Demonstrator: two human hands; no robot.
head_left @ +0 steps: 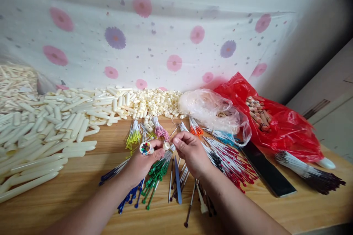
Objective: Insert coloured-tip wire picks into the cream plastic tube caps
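Observation:
My left hand (145,163) is closed around a pen barrel (146,148), whose near end shows a ring of many-coloured tips. A small round cream piece (166,146) sits at my left thumb and fingertips. Close beside it, the fingers of my right hand (191,152) are pinched together; what they hold is too small to make out. A thin wire with a loop (176,121) shows just beyond the fingertips. Under and around both hands lie bundles of white pen refills with coloured ends: green (158,170), blue (132,194), red (237,165) and yellow-green (133,137).
Cream pen tubes (55,128) heap up on the left, with short slotted cream pieces (157,102) at the back. Blue tweezers (178,181) lie between the arms. On the right are a clear bag (204,106), a red bag (289,128), a black slab (266,169) and dark-tipped refills (309,172).

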